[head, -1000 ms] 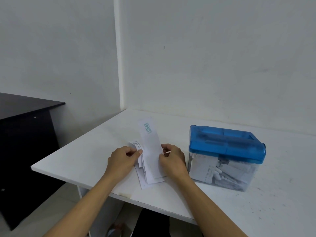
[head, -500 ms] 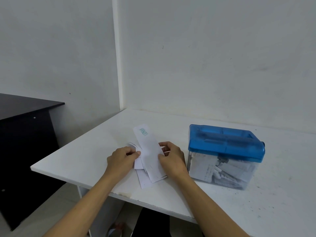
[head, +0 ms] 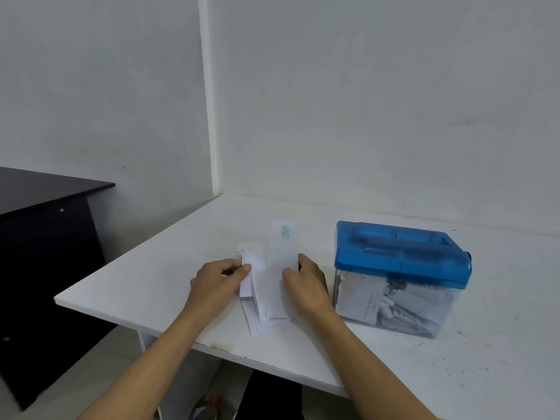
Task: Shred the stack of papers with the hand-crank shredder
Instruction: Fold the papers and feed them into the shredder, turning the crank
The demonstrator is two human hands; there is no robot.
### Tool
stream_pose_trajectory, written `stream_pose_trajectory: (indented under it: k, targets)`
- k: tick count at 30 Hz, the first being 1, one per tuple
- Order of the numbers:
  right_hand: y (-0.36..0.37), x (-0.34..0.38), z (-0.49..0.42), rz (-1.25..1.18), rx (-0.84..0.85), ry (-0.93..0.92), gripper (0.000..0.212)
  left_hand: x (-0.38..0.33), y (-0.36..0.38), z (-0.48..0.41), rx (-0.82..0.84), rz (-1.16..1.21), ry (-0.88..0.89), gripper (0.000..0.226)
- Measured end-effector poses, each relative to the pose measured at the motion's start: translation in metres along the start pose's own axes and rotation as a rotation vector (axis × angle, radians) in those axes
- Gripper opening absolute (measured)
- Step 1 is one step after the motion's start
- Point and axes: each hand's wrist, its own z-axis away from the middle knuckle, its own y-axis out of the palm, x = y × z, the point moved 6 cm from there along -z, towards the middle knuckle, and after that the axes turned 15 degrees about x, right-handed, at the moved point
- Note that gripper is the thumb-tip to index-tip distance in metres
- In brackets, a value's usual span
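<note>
While both my hands work the paperwork, status, big → small. Behind everything is the white wall (head: 363, 101), w/ a corner seam left of centre. From that corner the white table (head: 454, 374) runs toward me, and a dark desk (head: 45, 237) stands off its left edge, apart from it. On the table, right of centre, sits the shredder (head: 400, 256): blue lid on top, clear bin (head: 394, 307) under it w/ white shreds packed inside. Just left of it, near the front edge, lies the stack of papers (head: 256, 310), sheets fanned unevenly. Over the stack is a long slip (head: 280, 268), green print at its far end, pointing away from me; can't tell if lifted or flat. My right hand (head: 306, 286) is between slip and shredder, thumb + fingers clamped on the slip's right edge. It's close to the bin; contact unclear. My left hand (head: 215, 283) is at the stack's left side, thumb + forefinger pinching a small sheet's edge, other fingers curled.
</note>
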Motion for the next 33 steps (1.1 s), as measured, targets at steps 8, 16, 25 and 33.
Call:
stream_pose_trajectory:
  k: [8, 16, 25, 33]
  targets:
    - [0.002, -0.001, -0.003, -0.010, 0.054, 0.003, 0.034, -0.004, -0.002, 0.003, 0.026, 0.113, 0.030, 0.033]
    - [-0.002, -0.005, -0.005, -0.029, 0.019, 0.001, 0.020, -0.001, -0.002, 0.002, -0.003, 0.129, 0.038, 0.013]
    - [0.002, -0.001, -0.003, -0.015, 0.061, -0.010, 0.039, -0.008, -0.002, 0.007, 0.043, 0.189, 0.072, 0.017]
    - [0.006, 0.001, -0.003, 0.008, 0.113, -0.026, 0.042, -0.020, 0.000, 0.012, 0.093, 0.357, 0.133, 0.013]
